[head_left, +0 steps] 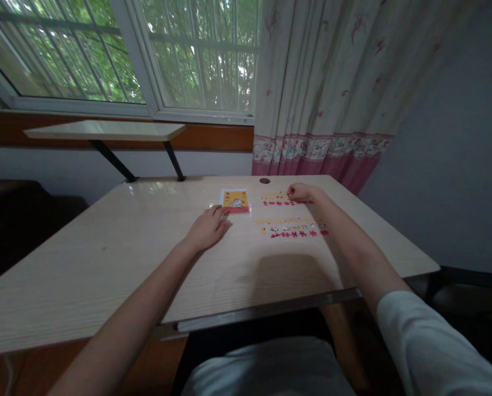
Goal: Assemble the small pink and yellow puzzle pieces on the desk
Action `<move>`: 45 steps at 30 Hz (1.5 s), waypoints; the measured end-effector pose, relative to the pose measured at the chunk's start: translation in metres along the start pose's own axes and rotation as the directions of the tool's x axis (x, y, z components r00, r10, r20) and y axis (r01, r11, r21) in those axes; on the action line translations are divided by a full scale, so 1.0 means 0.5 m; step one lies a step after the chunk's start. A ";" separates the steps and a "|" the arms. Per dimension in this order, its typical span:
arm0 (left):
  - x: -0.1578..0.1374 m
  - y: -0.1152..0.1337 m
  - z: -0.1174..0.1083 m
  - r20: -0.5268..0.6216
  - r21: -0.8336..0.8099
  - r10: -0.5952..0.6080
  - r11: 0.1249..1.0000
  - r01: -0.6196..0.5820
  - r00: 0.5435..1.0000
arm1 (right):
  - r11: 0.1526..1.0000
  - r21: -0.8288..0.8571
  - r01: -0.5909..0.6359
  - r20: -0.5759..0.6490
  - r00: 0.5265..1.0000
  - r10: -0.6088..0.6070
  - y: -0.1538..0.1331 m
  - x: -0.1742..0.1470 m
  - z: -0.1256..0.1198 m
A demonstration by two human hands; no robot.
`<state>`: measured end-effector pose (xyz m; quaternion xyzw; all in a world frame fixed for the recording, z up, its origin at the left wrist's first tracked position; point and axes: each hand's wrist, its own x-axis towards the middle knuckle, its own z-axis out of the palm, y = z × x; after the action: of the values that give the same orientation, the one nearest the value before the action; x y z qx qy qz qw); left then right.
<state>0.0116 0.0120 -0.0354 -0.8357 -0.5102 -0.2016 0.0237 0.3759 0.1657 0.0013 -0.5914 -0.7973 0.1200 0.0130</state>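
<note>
Here, left hand (207,227) wide at picture card (238,201), right hand (300,191) narrow among small pieces (280,203), hold unclear.

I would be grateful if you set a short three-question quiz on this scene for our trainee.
1. Which hand is at the farther group of small pieces?
2. True or false: the raised shelf stands at the right end of the desk.
3. What colour is the row of pieces nearest the person: (a) yellow, (b) red or (c) green?

Key:
1. The right hand; the left hand is at the picture card.
2. False; the raised shelf is toward the left of the desk.
3. b, red.
</note>
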 end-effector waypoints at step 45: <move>0.016 0.075 0.021 -0.046 -0.734 -0.225 0.668 0.119 0.973 | 0.442 0.852 0.280 -0.254 0.960 -0.118 -0.200 -0.100 0.077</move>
<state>0.0503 0.0036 -0.0357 -0.7090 -0.4623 -0.4435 -0.2947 0.2908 0.0845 -0.0093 -0.4090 -0.6807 0.4642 0.3923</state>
